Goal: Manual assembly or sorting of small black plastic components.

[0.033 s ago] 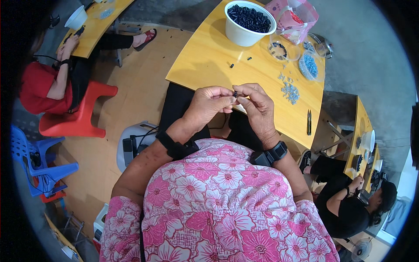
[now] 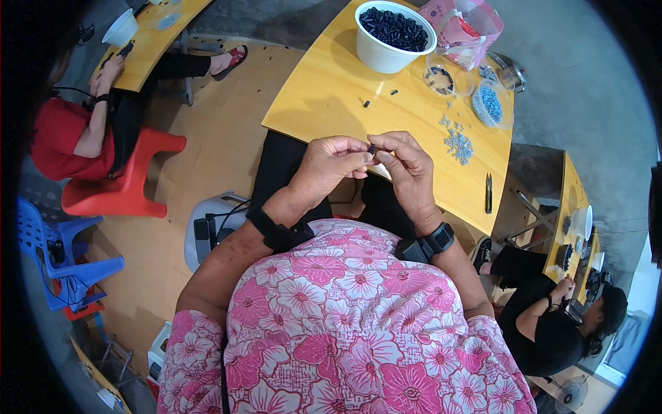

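At the near edge of the yellow table, my left hand (image 2: 329,167) and my right hand (image 2: 409,174) meet fingertip to fingertip. Pinched between them is a small black cylindrical piece (image 2: 372,149), mostly covered by the fingers. Just beyond my hands, two loose black pieces (image 2: 366,104) like it lie on the wood. Farther back stands a white bowl (image 2: 387,63) heaped with many more. Small clear or silvery bits (image 2: 459,146) are scattered to the right of my right hand. Dark thread snips (image 2: 488,194) lie near the table's right edge.
Behind the scattered bits are a tub of blue pieces (image 2: 488,105), a clear round dish (image 2: 441,80) with black pieces and a pink bag (image 2: 463,31). A person sits on a red stool (image 2: 127,186) at left; another works at right. A blue chair (image 2: 63,259) stands lower left.
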A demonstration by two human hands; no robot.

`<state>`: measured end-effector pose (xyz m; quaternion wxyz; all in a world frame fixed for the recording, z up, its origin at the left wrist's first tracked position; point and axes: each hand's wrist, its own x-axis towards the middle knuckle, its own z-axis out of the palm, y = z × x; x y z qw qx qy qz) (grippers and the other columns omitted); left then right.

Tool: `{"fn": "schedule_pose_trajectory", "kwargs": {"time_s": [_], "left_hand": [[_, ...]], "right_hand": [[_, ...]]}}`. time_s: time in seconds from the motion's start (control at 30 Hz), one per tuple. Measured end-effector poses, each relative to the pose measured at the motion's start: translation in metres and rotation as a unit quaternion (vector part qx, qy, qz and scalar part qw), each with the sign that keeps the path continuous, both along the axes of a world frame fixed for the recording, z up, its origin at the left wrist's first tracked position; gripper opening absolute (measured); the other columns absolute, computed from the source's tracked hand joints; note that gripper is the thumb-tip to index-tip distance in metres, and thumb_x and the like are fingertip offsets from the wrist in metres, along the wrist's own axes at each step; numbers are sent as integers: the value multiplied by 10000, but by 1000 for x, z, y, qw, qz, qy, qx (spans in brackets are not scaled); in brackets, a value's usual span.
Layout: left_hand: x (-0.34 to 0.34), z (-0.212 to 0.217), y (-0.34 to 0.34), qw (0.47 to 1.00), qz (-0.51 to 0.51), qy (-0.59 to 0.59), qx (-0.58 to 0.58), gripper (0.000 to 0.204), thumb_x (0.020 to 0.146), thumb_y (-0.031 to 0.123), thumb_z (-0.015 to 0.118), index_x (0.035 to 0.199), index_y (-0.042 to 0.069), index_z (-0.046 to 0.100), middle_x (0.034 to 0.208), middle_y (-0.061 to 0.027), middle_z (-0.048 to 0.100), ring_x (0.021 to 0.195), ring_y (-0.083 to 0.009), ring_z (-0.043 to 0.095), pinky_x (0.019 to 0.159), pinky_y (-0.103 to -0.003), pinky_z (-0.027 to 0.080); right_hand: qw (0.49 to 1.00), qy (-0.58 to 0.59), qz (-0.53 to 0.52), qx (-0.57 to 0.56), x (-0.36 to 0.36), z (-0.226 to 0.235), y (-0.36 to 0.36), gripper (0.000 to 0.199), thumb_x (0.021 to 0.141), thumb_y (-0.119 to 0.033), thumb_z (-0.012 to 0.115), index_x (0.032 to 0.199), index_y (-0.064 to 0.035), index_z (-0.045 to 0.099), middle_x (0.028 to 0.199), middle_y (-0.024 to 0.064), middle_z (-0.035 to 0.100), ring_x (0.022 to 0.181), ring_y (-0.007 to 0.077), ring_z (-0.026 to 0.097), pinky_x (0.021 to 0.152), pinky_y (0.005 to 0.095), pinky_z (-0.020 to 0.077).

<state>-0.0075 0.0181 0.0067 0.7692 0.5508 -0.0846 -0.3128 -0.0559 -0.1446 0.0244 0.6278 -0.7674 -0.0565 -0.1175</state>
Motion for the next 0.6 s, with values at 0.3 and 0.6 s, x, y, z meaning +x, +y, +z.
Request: {"fn": "schedule_pose_trajectory", "kwargs": {"time_s": [0.3, 0.6], "left_hand": [[1, -5, 2, 999, -20, -22, 12, 174, 900, 110, 618, 1029, -3, 645, 958, -70, 674, 826, -102, 633, 727, -225, 530], [-1, -7, 1, 999, -27, -24, -1, 170, 900, 101, 616, 1028, -7, 643, 957, -75, 674, 832, -111, 636, 723, -233, 533]], "right_hand": [[999, 31, 7, 15, 2, -6, -7, 199, 859, 79, 555, 1011, 17, 667, 915, 86, 604, 777, 143, 621, 717, 243, 511], [998, 43, 6, 33, -1, -11, -9, 180, 858, 71, 565, 990, 18, 675, 900, 74, 606, 767, 133, 621, 709, 235, 513]]}}
